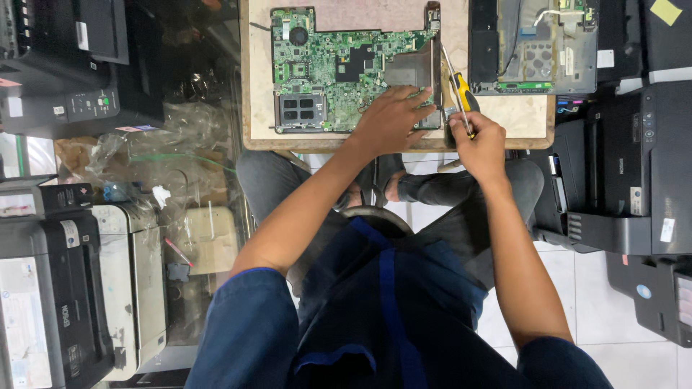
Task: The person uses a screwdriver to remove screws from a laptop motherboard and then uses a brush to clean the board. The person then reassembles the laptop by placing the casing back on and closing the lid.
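- Green circuit board (pixel 339 65): lies flat and bare on the desk (pixel 254 86), already out of any casing, its chips, memory slot and metal heat plate exposed.
- Left hand (pixel 393 119): rests palm-down on the lower right part of the board, fingers spread flat and pressing on it rather than closed around anything.
- Right hand (pixel 479 144): at the desk's front edge just right of the board, fingers wrapped round a screwdriver (pixel 460 97) with a yellow-and-black handle; the shaft points away from the person, along the board's right edge.
- Opened device casing (pixel 533 47): sits on the desk to the right of the board, its inside facing up with cables and a metal plate showing.
- Progress, as judged: disassembly looks well advanced, board and casing apart; work with the driver at the board's right edge seems still in hand. Whether any screw remains there is too small to tell.
- Surroundings: printers (pixel 649 173) stacked on both sides.
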